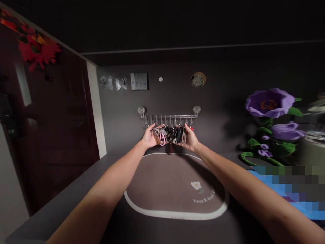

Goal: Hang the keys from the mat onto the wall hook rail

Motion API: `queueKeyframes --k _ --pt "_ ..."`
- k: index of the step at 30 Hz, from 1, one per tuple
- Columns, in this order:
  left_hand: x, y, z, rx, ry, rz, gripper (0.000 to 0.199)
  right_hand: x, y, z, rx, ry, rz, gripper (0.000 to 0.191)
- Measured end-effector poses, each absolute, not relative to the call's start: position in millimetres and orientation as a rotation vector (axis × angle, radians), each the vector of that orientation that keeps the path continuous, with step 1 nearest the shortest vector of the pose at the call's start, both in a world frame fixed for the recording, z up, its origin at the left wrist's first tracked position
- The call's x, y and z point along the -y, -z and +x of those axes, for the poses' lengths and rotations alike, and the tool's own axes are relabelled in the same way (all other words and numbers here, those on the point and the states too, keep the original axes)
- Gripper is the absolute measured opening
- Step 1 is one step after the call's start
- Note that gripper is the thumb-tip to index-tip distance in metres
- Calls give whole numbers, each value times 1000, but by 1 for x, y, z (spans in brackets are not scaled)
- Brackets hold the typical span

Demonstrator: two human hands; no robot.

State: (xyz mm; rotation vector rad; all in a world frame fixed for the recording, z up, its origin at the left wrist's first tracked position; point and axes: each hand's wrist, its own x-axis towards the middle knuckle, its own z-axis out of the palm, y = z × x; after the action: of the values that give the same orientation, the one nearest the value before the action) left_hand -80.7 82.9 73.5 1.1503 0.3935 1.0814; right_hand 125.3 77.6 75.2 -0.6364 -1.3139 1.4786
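Left hand (149, 136) and right hand (190, 138) meet at bunched keys (170, 134) on a wall-mounted metal hook rail (169, 116).
Both hands stand partly open, fingers against the keychains, one pink loop (162, 139) at the left and one black fob (179, 135) at the right; any grip cannot be told. Two suction cups (141, 110) hold the rail, with roughly ten hooks, just above the surface (76, 200) and its oval mat (175, 184). A dark door (50, 118) stands well left, two purple flowers (269, 103) well right.

Two hands (149, 136) (190, 139), one key rack (169, 116), one oval mat (157, 183).
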Motion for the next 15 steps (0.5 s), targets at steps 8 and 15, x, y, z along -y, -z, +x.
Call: queueKeyframes --k 8,15 --pt "-69 -91 -79 -457 -1026 995 53 -66 -88 112 1039 -1640 -610 40" --pt "-65 -124 -69 -642 -1155 856 38 -53 -121 96 826 -1598 -700 36"
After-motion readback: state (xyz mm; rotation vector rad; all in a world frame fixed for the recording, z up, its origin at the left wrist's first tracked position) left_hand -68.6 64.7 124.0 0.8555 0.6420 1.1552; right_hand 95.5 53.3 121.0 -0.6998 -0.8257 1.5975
